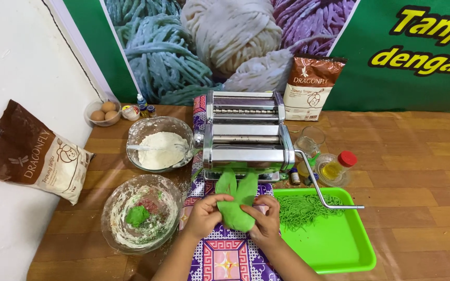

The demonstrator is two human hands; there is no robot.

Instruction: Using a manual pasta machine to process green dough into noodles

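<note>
Gripping green dough (237,204) before the pasta machine (246,136), both hands (202,216) (264,222) pinch it over a wooden bench (417,156); forearms cut off below.

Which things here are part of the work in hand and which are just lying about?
In use: left hand, right hand, folded green dough sheet, chrome pasta machine, green plastic tray.
Lying about: egg bowl, brown flour bags, oil bottle.
</note>
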